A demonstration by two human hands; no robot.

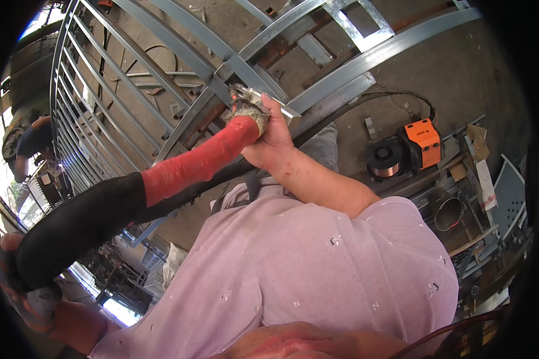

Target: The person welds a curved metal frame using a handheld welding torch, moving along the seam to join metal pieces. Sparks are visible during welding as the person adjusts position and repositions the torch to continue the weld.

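A black sleeve [81,224] and a wrinkled red covering [197,158] run along what looks like my bent left arm. At their end, my left hand [251,112] wears a frayed, pale glove. Its fingers seem closed round a small welding torch with an orange part [235,99], mostly hidden. Bare, my right hand [274,134] lies against that glove, its thumb over a short, shiny metal bar [288,112]. The remaining right fingers are hidden behind the glove. Both hands are at a joint of a grey metal frame [197,63].
An orange wire feeder [423,143] with a copper wire spool [384,160] stands at the right, its black cable [395,94] running toward the frame. Metal offcuts and a perforated plate [509,194] lie far right. Another person [33,140] works at the far left near a bright spark.
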